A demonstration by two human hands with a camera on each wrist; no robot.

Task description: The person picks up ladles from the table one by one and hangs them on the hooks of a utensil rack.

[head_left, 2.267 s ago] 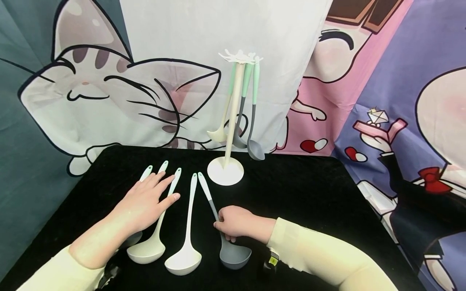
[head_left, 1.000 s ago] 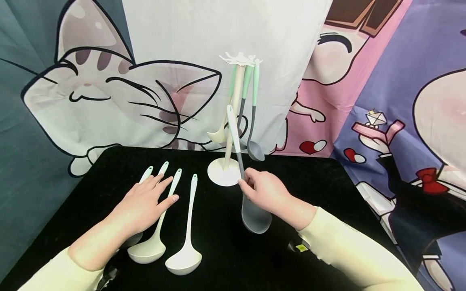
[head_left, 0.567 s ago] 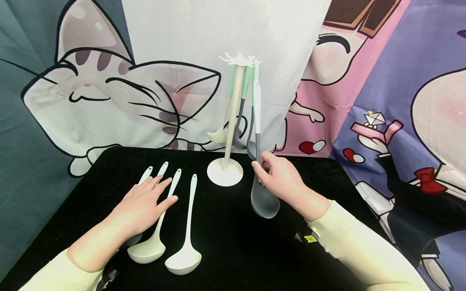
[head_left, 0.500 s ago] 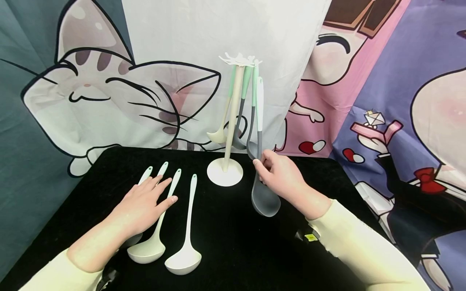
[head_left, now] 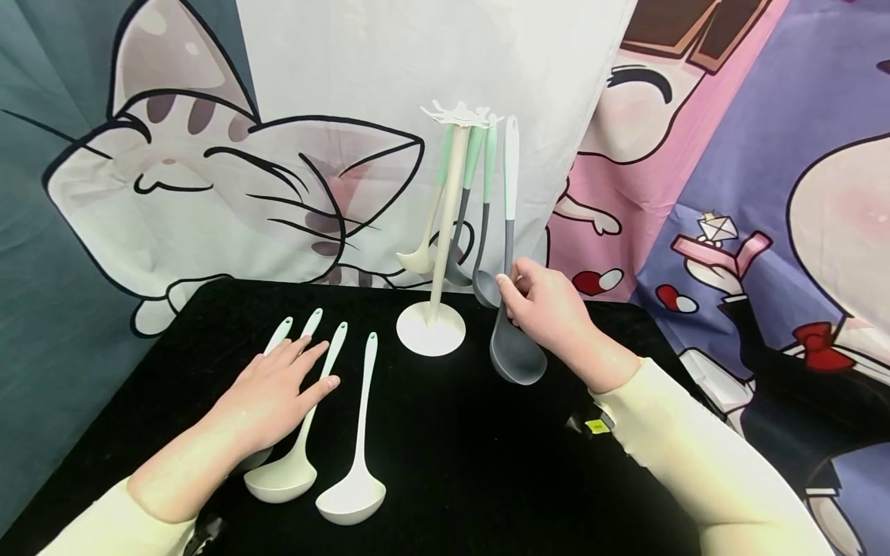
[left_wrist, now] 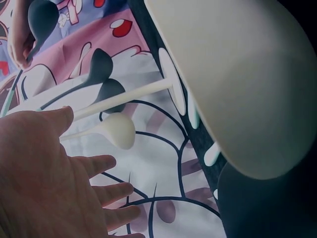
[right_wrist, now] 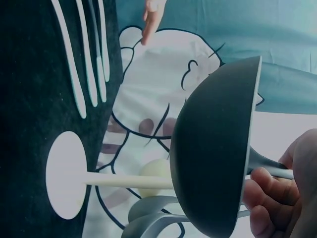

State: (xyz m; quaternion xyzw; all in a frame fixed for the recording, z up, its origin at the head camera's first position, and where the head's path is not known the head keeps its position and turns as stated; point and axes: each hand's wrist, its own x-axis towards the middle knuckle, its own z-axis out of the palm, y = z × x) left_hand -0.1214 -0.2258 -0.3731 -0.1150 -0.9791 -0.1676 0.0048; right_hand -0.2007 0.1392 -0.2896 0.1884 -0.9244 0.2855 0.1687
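Note:
My right hand (head_left: 552,313) grips the grey neck of a ladle (head_left: 516,357) whose pale handle points up. It is held in the air just right of the white utensil stand (head_left: 448,224). In the right wrist view that ladle's grey bowl (right_wrist: 213,148) covers part of the stand. My left hand (head_left: 274,398) is spread over the ladles at the left, fingers straight, holding nothing. A white ladle (head_left: 351,498) and a cream ladle (head_left: 281,479) lie beside it. Under the left hand, a dark ladle (head_left: 255,459) is mostly hidden.
From the stand's hooked top hang a cream ladle (head_left: 417,260) and two grey ladles with mint handles, one (head_left: 487,289) nearest the held ladle. The stand's round base (head_left: 431,340) sits toward the back of the black-covered table (head_left: 452,479). A printed cloth (head_left: 334,46) hangs behind.
My right hand has lifted the grey ladle from the table, swung it upright and carried it right and upward past the stand's pole. The left hand stays nearly still.

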